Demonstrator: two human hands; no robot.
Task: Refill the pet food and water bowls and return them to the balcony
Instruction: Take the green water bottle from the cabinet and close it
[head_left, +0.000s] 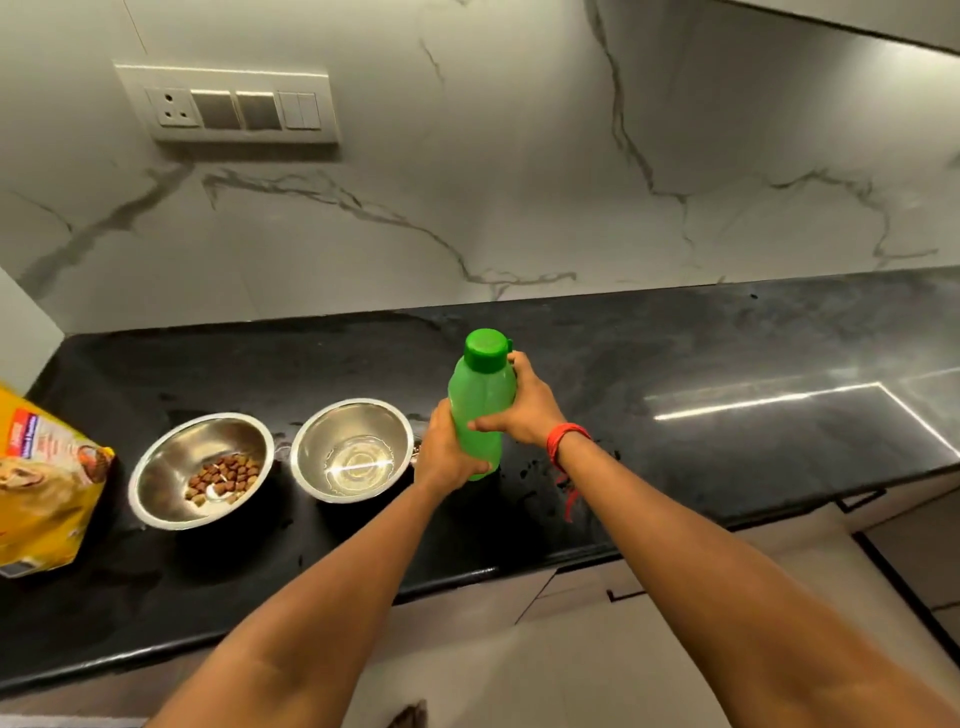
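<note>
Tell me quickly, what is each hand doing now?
Left hand: closed on the green bottle, low.
Right hand: closed on the same bottle, higher up.

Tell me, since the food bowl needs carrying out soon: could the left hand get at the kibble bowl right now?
Probably yes, once it lets go: the left hand grips the green bottle, and the kibble bowl sits open on the counter beyond the water bowl.

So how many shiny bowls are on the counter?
2. The steel bowl with kibble sits beside the yellow pet food bag. The steel bowl with water sits right of it, next to the green bottle. None look hidden.
</note>
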